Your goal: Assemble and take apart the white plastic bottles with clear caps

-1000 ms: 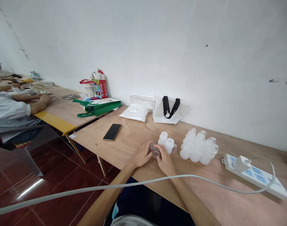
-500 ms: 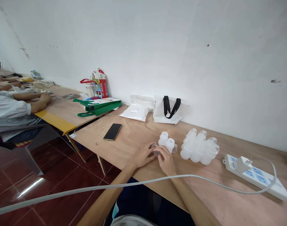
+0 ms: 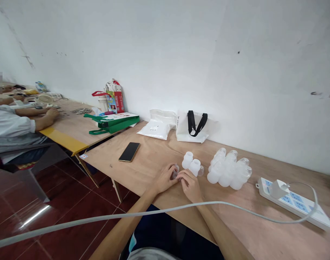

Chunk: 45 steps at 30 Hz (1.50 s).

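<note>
My left hand (image 3: 164,179) and my right hand (image 3: 190,185) meet over the wooden table (image 3: 159,151), fingers pinched round a small clear round piece (image 3: 175,171) held between them. Just beyond my fingertips lie two small white plastic bottles (image 3: 191,163) on their sides. To their right sits a cluster of several more translucent white bottles (image 3: 229,168). What the small piece is exactly I cannot make out.
A black phone (image 3: 129,151) lies left of my hands. White bags (image 3: 192,126) and a sealed packet (image 3: 155,130) rest by the wall. A power strip (image 3: 291,200) with a grey cable (image 3: 154,211) lies at right. Another person's arm (image 3: 43,119) rests on the neighbouring table.
My hands have stayed in place while the fingers shifted round the small piece; it is now more covered by my fingers than a second ago.
</note>
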Tool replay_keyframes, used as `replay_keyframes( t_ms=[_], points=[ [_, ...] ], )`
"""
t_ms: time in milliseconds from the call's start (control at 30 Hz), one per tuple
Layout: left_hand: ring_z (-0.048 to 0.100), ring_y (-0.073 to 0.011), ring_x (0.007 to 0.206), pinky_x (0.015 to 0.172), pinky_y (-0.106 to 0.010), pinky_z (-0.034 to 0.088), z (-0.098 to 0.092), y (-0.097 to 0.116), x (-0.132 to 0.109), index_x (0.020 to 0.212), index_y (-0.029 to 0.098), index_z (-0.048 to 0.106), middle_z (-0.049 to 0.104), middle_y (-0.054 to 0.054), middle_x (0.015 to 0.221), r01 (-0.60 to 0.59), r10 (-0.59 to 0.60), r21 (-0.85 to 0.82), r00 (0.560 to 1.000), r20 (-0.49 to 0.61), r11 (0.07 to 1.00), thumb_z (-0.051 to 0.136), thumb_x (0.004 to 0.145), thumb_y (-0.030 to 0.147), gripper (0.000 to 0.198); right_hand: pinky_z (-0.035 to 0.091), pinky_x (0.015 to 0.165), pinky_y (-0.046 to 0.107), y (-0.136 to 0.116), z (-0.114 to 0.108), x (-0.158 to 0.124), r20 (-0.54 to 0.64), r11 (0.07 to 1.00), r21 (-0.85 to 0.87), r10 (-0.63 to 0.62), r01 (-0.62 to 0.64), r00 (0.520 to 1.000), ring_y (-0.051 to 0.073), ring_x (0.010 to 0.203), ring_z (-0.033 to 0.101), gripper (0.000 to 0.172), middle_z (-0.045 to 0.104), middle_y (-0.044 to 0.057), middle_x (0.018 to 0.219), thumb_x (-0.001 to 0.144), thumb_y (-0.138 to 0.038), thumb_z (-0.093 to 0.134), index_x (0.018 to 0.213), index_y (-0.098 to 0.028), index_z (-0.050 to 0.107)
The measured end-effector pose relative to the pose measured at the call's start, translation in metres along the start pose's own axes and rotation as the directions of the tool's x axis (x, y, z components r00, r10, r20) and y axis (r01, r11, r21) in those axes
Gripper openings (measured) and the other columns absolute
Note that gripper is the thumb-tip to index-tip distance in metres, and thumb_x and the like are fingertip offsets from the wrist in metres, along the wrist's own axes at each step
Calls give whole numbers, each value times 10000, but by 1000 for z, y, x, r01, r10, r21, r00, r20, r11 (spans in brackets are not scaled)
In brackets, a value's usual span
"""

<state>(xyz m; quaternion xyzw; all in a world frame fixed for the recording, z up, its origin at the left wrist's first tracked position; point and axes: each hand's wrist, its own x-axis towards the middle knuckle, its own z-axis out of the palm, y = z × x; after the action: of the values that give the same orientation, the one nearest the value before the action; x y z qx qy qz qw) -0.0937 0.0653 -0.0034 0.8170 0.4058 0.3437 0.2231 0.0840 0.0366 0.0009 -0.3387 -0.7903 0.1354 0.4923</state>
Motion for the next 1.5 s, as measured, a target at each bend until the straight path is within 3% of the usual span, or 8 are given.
replay_keyframes(
  t_ms=[267,433,633,867,1033,1200,1367,1500],
  points=[
    [601,-245,1114,972,-381,506,-3,1,-1,1154,238,625,580,-87,1280,23,-21,45,999,-42,999,618,920,331,251,492,711,322,-7,-5,0,101,999,-20,-36,38,994,197,758,624,329,666,36,784,883,-62,403,789,-234,667],
    [565,-269,1214,1040,-409,476,-4,4,-2,1154,257,658,554,-89,1313,30,-28,96,999,-20,995,590,953,423,269,421,633,290,-20,-44,-14,259,980,-116,186,-161,948,184,679,606,285,656,5,745,815,-79,410,773,-244,639],
    [560,-284,1243,1064,-442,464,-6,6,-2,1147,271,678,531,-90,1359,44,-47,127,999,16,991,592,958,448,273,360,544,278,-10,-86,-54,298,877,-202,479,-435,826,187,558,561,210,592,-27,600,828,-176,418,773,-256,605],
    [544,-294,1278,1098,-454,444,-9,7,-3,1183,268,649,514,-89,1422,40,-46,135,998,46,990,592,959,465,303,429,647,318,-5,-80,-57,202,859,-250,498,-447,844,221,713,628,232,682,11,778,885,-235,393,830,-260,617],
    [505,-284,1323,1119,-421,429,-13,2,-4,1226,275,618,455,-68,1494,11,-28,147,993,111,989,655,919,438,349,467,659,325,-2,-86,-53,278,839,-246,540,-485,794,220,706,629,233,660,4,750,882,-261,410,893,-258,642],
    [511,-278,1296,1098,-429,426,-17,5,-2,1219,278,606,455,-60,1486,40,-65,194,991,121,980,686,892,392,355,522,739,351,-11,-85,-49,97,833,-239,532,-499,841,229,843,657,295,694,56,1035,956,-363,417,1128,-269,637],
    [534,-337,1174,995,-470,443,-29,30,-4,1210,220,628,577,-118,1241,133,-193,414,975,106,900,754,805,466,490,557,734,350,-24,-71,-35,-43,827,-302,485,-474,873,199,839,651,422,608,61,1172,980,-388,417,1387,-304,489],
    [584,-341,1121,968,-447,440,-38,47,-9,1087,179,649,652,-124,1143,148,-284,419,916,283,896,730,808,442,392,534,678,343,-21,-62,-16,-212,736,-481,430,-477,878,252,960,652,441,557,87,1155,998,-415,400,1411,-272,454]
  ],
)
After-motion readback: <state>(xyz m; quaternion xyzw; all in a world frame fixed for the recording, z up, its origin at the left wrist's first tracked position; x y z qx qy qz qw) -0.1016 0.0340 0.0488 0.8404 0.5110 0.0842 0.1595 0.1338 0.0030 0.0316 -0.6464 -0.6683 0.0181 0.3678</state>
